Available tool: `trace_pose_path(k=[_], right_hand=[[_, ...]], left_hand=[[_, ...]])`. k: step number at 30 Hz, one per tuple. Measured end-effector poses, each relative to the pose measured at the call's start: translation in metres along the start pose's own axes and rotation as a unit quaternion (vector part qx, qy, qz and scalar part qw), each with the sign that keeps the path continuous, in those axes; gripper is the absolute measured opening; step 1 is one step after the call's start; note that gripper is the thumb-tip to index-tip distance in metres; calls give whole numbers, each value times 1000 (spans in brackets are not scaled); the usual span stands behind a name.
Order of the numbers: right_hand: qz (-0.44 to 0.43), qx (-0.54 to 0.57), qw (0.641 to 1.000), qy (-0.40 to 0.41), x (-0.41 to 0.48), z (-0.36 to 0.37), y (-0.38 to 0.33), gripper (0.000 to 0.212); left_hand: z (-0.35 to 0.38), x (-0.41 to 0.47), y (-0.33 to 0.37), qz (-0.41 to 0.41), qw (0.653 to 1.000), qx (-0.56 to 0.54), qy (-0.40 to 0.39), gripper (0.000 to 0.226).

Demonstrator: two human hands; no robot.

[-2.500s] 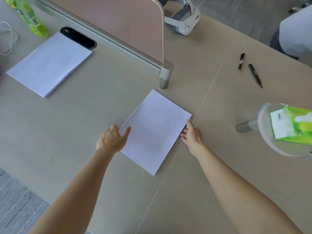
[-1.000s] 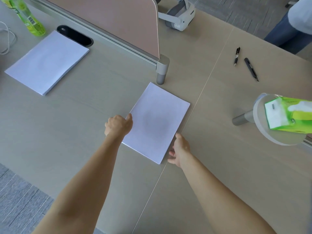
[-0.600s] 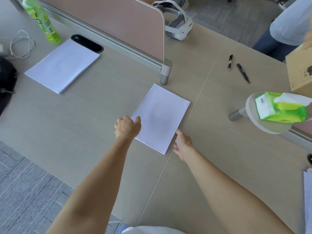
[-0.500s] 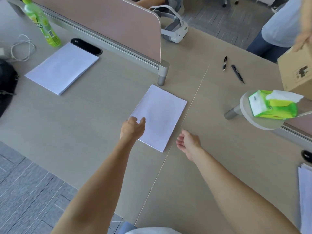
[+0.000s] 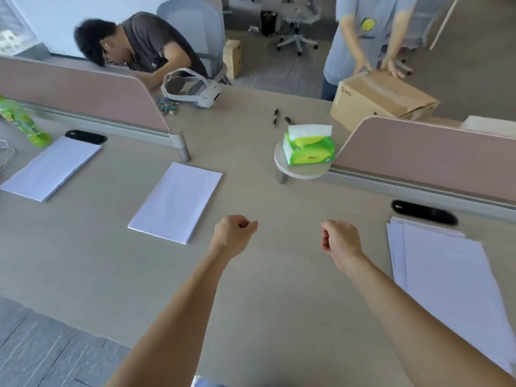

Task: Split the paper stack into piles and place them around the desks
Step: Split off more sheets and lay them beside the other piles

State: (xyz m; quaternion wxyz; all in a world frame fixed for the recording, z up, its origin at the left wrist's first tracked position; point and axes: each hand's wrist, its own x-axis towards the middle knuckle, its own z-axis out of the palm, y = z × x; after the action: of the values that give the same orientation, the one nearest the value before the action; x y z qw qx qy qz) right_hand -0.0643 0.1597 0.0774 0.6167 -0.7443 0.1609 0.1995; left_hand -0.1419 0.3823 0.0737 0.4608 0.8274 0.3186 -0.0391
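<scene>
While three white paper piles are lying flat on the beige desk (image 5: 268, 289), the middle pile (image 5: 176, 201) is sitting neat and square-edged left of centre, the far-left pile (image 5: 51, 167) is resting near a green bottle (image 5: 23, 122), and the right pile (image 5: 452, 283) is lying fanned, its sheets slipping out of line at the far edge. Both hands are hovering over bare desk between the middle and right piles: the left hand (image 5: 234, 236) is curling into a loose fist, holding nothing, and the right hand (image 5: 339, 238) is curling likewise, empty, touching no paper. Farther off, one green tissue pack (image 5: 308, 145) is sitting on a small round shelf, two pens (image 5: 280, 118) are lying beyond it, and one white headset (image 5: 192, 89) is resting beside one cardboard box (image 5: 382, 97).
</scene>
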Motion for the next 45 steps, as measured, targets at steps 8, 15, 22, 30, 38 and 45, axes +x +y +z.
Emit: trace_pose_path(k=[8, 15, 22, 30, 38, 45], right_hand=[[-25, 3, 994, 105, -27, -225, 0, 14], [10, 27, 986, 165, -47, -320, 19, 17], [61, -25, 982, 175, -34, -387, 56, 3], [120, -89, 985, 92, 69, -431, 102, 18], [110, -242, 964, -11, 129, -431, 120, 29], [108, -251, 962, -24, 151, -419, 128, 28]], left_hand=[[139, -84, 138, 109, 984, -33, -139, 36], [228, -111, 169, 65, 947, -159, -271, 36], [305, -112, 145, -26, 940, -147, -307, 28], [378, -87, 153, -87, 978, -18, -191, 26], [428, -68, 172, -177, 974, 57, -128, 46], [438, -61, 171, -223, 969, 42, -92, 41]])
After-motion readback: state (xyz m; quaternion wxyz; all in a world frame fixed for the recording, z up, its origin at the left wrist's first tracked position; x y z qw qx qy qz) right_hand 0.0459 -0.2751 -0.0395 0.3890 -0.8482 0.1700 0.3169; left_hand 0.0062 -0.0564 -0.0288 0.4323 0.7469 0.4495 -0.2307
